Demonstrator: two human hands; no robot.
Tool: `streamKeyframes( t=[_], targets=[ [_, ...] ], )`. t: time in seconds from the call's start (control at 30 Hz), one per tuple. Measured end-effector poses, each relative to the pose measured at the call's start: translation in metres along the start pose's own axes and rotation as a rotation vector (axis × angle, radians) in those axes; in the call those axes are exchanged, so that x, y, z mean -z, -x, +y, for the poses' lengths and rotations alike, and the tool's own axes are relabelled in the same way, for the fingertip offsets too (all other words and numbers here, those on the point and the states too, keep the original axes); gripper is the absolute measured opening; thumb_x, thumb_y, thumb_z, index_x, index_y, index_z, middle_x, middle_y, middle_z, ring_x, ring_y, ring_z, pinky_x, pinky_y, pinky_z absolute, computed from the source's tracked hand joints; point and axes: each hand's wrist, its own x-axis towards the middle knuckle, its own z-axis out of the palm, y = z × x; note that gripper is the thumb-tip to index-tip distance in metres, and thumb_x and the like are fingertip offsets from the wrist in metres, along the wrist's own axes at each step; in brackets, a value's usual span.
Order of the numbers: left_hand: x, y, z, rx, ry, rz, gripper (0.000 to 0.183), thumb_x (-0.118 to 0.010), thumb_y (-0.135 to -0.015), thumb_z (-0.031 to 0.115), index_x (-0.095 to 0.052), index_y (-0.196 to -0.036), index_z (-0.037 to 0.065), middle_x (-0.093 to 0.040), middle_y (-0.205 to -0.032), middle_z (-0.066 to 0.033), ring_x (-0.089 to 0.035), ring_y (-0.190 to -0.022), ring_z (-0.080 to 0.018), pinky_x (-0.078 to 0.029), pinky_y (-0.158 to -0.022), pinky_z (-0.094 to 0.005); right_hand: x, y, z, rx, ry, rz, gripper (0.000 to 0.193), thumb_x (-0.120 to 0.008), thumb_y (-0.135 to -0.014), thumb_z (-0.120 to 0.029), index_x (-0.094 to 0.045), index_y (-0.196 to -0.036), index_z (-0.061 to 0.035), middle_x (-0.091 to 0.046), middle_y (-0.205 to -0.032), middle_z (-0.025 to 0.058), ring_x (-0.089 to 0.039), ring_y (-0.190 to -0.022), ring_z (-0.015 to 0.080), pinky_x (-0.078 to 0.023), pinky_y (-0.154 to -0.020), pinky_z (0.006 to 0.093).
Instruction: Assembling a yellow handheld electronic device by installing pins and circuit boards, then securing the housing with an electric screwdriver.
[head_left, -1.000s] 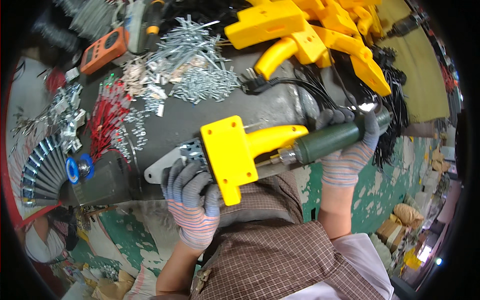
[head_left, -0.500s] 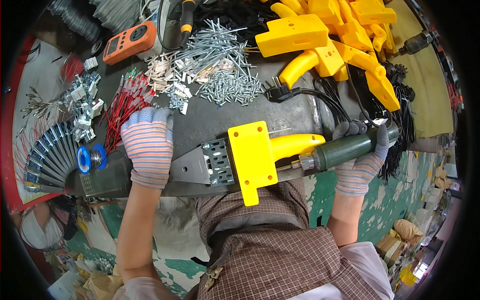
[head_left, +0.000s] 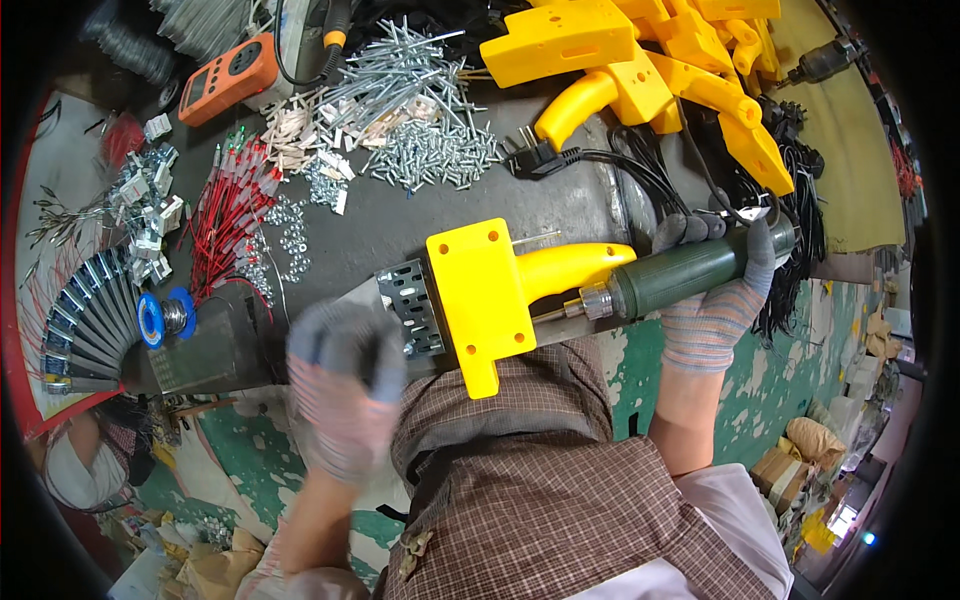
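My right hand (head_left: 712,305) is wrapped around a dark green electric screwdriver (head_left: 690,272), its chuck and bit pointing left. Just left of that chuck lies a yellow plastic housing (head_left: 478,300) with a handle and screw holes at its corners. A perforated metal bracket (head_left: 408,305) with a flat grey plate (head_left: 362,296) sticks out from the housing's left side. Over the plate's left end is my left hand (head_left: 345,385), smeared by motion; its fingers and anything in them cannot be made out. A thin metal rod (head_left: 537,238) shows behind the housing.
Piles of small nuts (head_left: 292,238), red-sleeved wires (head_left: 228,215), screws (head_left: 430,150) and long bolts (head_left: 400,75) cover the bench's far side. A blue solder spool (head_left: 166,318) stands left. Yellow housings (head_left: 560,50), a black plug (head_left: 535,158) and cords sit at far right.
My left hand has moved right and nearer me, from beside the red-sleeved wires to the metal plate, uncovering small nuts. The right hand keeps its hold on the screwdriver. The view has shifted slightly.
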Motion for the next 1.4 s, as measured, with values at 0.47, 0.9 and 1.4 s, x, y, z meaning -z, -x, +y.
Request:
streamKeyframes(
  t=[0.47,0.9,1.4],
  targets=[
    [-0.046,0.047,0.015,-0.010,0.076,0.233,0.024,-0.070,-0.077,0.005,-0.057,-0.095,0.013,-0.055,-0.100,-0.0064,-0.056,-0.099,-0.0297,-0.040,-0.099,-0.0531,-0.001,0.002,0.001,0.073,0.116,-0.039,0.025,-0.073,-0.082,-0.024,-0.059,-0.088,-0.0047,-0.060,-0.076,0.0093,-0.062,-0.072,0.0254,-0.053,-0.083,0.0472],
    [-0.051,0.049,0.015,-0.034,0.102,0.266,0.019,-0.068,-0.081,0.006,-0.056,-0.096,0.011,-0.055,-0.104,-0.0077,-0.056,-0.103,-0.0306,-0.039,-0.101,-0.0536,0.006,-0.001,-0.003,0.017,0.055,-0.055,0.031,-0.075,-0.080,-0.025,-0.055,-0.084,-0.0022,-0.055,-0.073,0.0068,-0.059,-0.071,0.0235,-0.053,-0.083,0.0455],
    [-0.056,0.051,0.009,-0.066,0.068,0.284,0.019,-0.070,-0.080,0.010,-0.059,-0.095,0.013,-0.056,-0.103,-0.0045,-0.057,-0.101,-0.0275,-0.036,-0.102,-0.0540,0.010,0.004,0.001,0.033,-0.032,-0.055,0.031,-0.075,-0.078,-0.028,-0.053,-0.083,-0.0066,-0.049,-0.072,0.0045,-0.052,-0.066,0.0208,-0.050,-0.078,0.0404]
  ],
)
